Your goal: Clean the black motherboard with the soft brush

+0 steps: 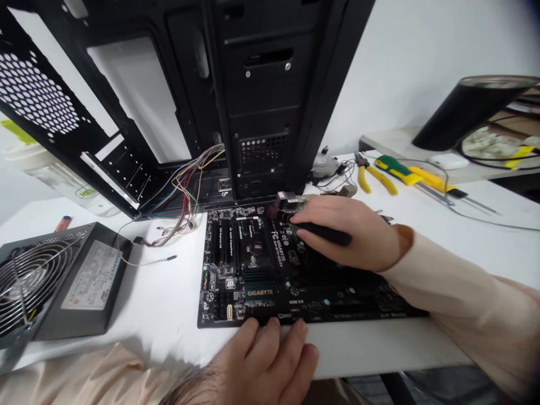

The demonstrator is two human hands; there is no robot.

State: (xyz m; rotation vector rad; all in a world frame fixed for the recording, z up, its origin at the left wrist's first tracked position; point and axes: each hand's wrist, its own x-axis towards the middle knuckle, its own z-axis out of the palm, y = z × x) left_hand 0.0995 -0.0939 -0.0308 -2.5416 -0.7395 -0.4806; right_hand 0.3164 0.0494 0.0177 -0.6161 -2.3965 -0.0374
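Note:
A black Gigabyte motherboard [261, 256] lies flat on the white table. My right hand [350, 225] is closed around a black-handled brush [324, 232], held low over the back part of the board. The brush's tip looks like a blurred brownish tuft near the metal ports [287, 198] at the board's far edge. Part of the board's right side is covered by my right hand and sleeve. At the near edge of the board, my left hand [270, 360] rests with its fingers stretched out, fingertips at the edge, holding nothing.
A black computer case [261, 124] stands behind the board, with thin coloured wires [185, 191] trailing out. To the left sits a power supply [88, 281]. Pliers [375, 174], screwdrivers [396, 170] and a CPU cooler [324, 166] lie at the back right, near a black cylinder [468, 109].

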